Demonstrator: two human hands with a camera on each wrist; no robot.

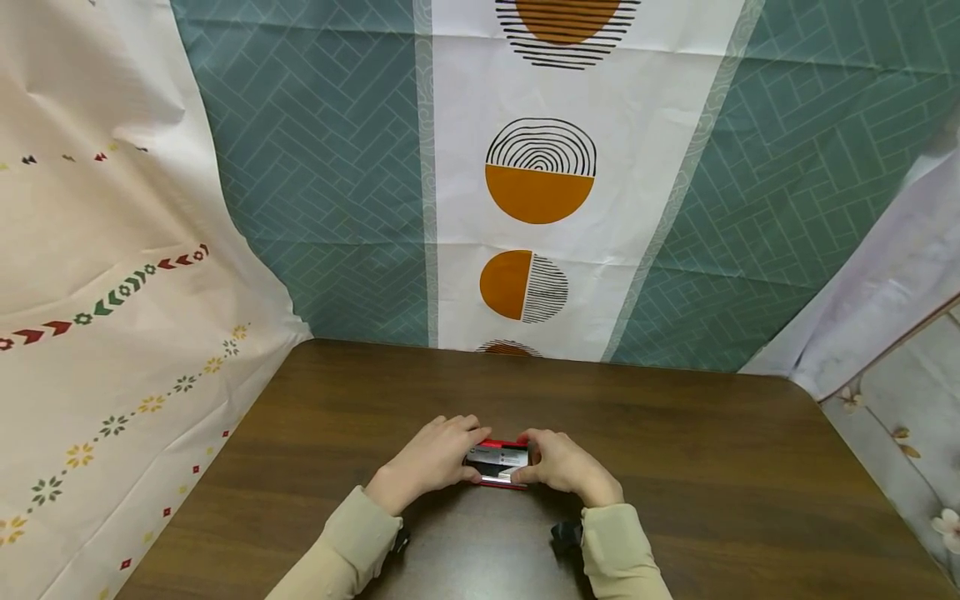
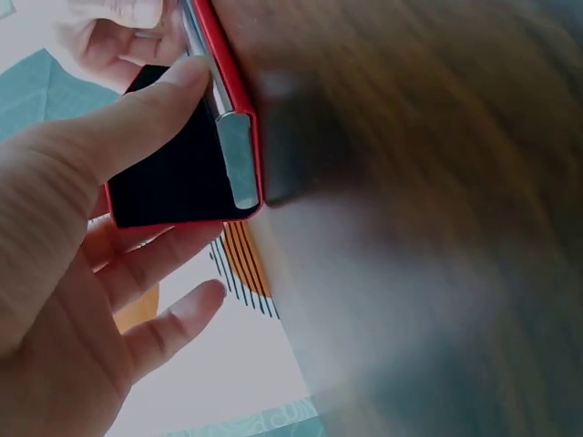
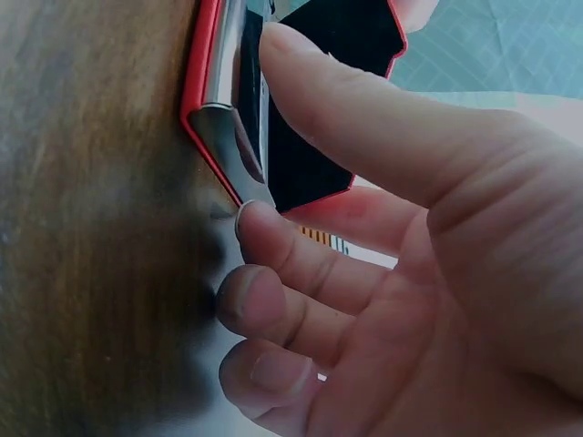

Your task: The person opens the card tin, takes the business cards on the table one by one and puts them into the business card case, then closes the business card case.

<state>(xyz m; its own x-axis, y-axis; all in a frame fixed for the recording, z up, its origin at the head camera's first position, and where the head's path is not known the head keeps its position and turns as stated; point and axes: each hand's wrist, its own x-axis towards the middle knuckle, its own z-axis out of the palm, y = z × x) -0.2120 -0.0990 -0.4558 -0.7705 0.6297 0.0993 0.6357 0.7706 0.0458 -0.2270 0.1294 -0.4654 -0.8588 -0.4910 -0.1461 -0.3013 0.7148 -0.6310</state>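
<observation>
Both hands are at a small red card case point(image 1: 491, 482) on the table, its flap lifted to show a black lining point(image 2: 168, 177). A silvery metal edge point(image 3: 221, 64) runs along its front, and grey and black cards point(image 1: 498, 456) lie inside. My left hand point(image 1: 431, 458) grips the left end, with the thumb point(image 2: 137, 123) at the metal edge and fingers behind the flap. At the other end, my right hand point(image 1: 566, 468) holds the case, thumb point(image 3: 337, 105) pressed inside near the cards and one fingertip at the lower corner. The remaining right fingers are curled beside it.
The brown wooden table point(image 1: 712, 467) spreads out around the hands. A patterned cloth point(image 1: 517, 208) hangs behind it, with a cream embroidered cloth point(image 1: 112, 350) on the left and a floral one point(image 1: 900, 433) on the right. Black wrist straps show at the sleeves.
</observation>
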